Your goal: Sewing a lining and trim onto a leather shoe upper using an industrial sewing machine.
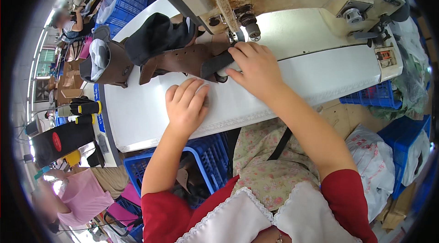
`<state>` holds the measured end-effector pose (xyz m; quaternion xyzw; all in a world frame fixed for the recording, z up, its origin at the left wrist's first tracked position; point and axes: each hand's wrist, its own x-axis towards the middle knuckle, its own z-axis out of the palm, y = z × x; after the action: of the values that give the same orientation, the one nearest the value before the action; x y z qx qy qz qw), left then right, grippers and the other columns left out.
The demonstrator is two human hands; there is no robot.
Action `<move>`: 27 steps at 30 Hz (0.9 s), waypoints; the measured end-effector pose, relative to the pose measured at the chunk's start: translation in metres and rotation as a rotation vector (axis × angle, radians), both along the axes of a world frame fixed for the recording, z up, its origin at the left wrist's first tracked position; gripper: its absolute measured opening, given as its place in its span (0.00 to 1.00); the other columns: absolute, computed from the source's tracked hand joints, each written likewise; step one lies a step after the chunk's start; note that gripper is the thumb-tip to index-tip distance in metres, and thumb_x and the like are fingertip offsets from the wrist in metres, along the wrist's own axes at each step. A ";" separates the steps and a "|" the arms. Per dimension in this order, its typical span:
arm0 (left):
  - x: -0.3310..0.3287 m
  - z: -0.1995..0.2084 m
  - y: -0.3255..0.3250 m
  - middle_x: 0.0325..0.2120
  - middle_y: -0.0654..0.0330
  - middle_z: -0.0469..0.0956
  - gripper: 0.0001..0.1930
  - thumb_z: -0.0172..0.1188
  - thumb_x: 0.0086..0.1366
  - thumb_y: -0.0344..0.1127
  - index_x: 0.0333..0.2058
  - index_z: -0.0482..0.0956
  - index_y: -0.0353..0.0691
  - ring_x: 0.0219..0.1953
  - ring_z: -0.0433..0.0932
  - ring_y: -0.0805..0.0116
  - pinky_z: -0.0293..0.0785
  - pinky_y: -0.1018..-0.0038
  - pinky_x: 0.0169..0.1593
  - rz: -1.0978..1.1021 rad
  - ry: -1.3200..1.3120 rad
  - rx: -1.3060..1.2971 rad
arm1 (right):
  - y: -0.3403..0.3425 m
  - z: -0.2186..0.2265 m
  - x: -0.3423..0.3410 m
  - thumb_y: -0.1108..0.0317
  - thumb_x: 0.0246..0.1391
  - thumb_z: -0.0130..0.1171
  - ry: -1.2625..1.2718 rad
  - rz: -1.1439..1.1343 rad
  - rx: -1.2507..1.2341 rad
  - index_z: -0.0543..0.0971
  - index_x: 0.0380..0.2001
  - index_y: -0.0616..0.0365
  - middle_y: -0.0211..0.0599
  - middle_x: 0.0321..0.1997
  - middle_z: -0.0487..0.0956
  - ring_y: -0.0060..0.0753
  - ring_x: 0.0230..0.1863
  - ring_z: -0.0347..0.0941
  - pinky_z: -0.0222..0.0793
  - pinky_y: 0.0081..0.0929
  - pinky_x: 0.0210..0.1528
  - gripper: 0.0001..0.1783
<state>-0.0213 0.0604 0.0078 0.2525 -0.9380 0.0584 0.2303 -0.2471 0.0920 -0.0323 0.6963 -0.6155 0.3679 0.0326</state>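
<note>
Under the needle of a cream sewing machine (297,18) lies a brown leather piece (176,60) with punched holes, its edges bent up from the white table. A black strap (217,63) lies across its right end. My right hand (258,69) is closed on the strap's end close to the presser foot, thumb below and fingers on top. My left hand (186,105) rests on the table just in front of the leather, fingers curled together; what is under them, if anything, is hidden. Dark cloth (155,37) bulges behind the leather.
A brown leather item with white lining (107,57) stands at the table's left end. Blue crates (210,156) sit below the table and at the right (375,95). White plastic bags (370,165) lie at the right. A person in pink (84,195) is at the lower left.
</note>
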 end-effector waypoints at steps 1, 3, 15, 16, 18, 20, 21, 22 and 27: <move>0.009 -0.005 -0.005 0.51 0.58 0.78 0.20 0.65 0.49 0.26 0.44 0.81 0.42 0.57 0.75 0.63 0.66 0.62 0.56 0.002 -0.072 -0.051 | -0.003 -0.001 0.004 0.59 0.47 0.67 -0.022 0.014 0.010 0.80 0.41 0.58 0.35 0.41 0.78 0.38 0.47 0.73 0.68 0.38 0.50 0.19; 0.021 -0.012 -0.016 0.55 0.58 0.76 0.24 0.63 0.49 0.26 0.49 0.80 0.42 0.61 0.72 0.63 0.65 0.62 0.59 0.007 -0.146 -0.109 | -0.007 -0.003 0.008 0.60 0.48 0.66 0.004 -0.008 -0.012 0.80 0.40 0.57 0.33 0.39 0.78 0.37 0.45 0.74 0.68 0.37 0.48 0.18; -0.007 -0.016 -0.080 0.66 0.64 0.66 0.32 0.61 0.48 0.31 0.56 0.76 0.55 0.68 0.62 0.61 0.47 0.61 0.71 -0.086 -0.189 -0.484 | -0.013 -0.012 0.007 0.66 0.54 0.60 -0.008 -0.075 -0.129 0.82 0.41 0.58 0.31 0.34 0.82 0.33 0.39 0.77 0.70 0.35 0.41 0.13; -0.011 -0.016 -0.082 0.65 0.64 0.66 0.30 0.62 0.49 0.32 0.55 0.77 0.58 0.67 0.63 0.61 0.49 0.61 0.70 -0.059 -0.158 -0.531 | -0.013 -0.013 0.007 0.66 0.53 0.60 -0.019 -0.078 -0.117 0.82 0.40 0.58 0.31 0.35 0.82 0.33 0.39 0.77 0.70 0.35 0.41 0.12; -0.020 -0.012 -0.087 0.63 0.64 0.69 0.27 0.61 0.50 0.32 0.53 0.78 0.55 0.65 0.66 0.61 0.52 0.61 0.69 -0.100 -0.106 -0.535 | -0.014 -0.014 0.007 0.66 0.53 0.60 -0.022 -0.082 -0.115 0.82 0.40 0.58 0.31 0.34 0.82 0.34 0.39 0.77 0.70 0.35 0.41 0.12; -0.027 -0.003 -0.089 0.61 0.63 0.71 0.24 0.60 0.51 0.32 0.51 0.79 0.53 0.64 0.68 0.61 0.56 0.61 0.68 -0.138 -0.066 -0.536 | -0.014 -0.014 0.007 0.67 0.53 0.60 -0.026 -0.090 -0.115 0.82 0.40 0.59 0.31 0.34 0.82 0.34 0.39 0.77 0.70 0.36 0.41 0.12; -0.030 0.003 -0.089 0.57 0.61 0.74 0.21 0.59 0.52 0.32 0.48 0.79 0.49 0.62 0.71 0.61 0.60 0.61 0.66 -0.134 -0.081 -0.508 | -0.014 -0.015 0.006 0.67 0.53 0.60 -0.034 -0.087 -0.110 0.82 0.40 0.59 0.32 0.34 0.82 0.34 0.39 0.77 0.71 0.36 0.41 0.12; -0.032 0.010 -0.088 0.54 0.60 0.76 0.18 0.59 0.53 0.32 0.46 0.79 0.46 0.59 0.73 0.61 0.63 0.62 0.64 -0.128 -0.093 -0.472 | -0.014 -0.014 0.006 0.67 0.53 0.60 -0.044 -0.083 -0.100 0.82 0.40 0.59 0.32 0.34 0.82 0.34 0.39 0.77 0.71 0.36 0.41 0.12; -0.021 0.033 -0.066 0.50 0.51 0.79 0.15 0.53 0.58 0.34 0.42 0.79 0.37 0.57 0.75 0.57 0.66 0.63 0.64 -0.198 -0.310 -0.460 | -0.012 -0.013 0.006 0.67 0.52 0.60 -0.009 -0.060 -0.136 0.82 0.40 0.58 0.32 0.35 0.82 0.34 0.40 0.77 0.71 0.36 0.41 0.12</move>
<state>-0.0421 -0.0054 0.0408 0.0888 -0.9442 0.2846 0.1401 -0.2412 0.0800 -0.0452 0.6719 -0.6098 0.4110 0.0880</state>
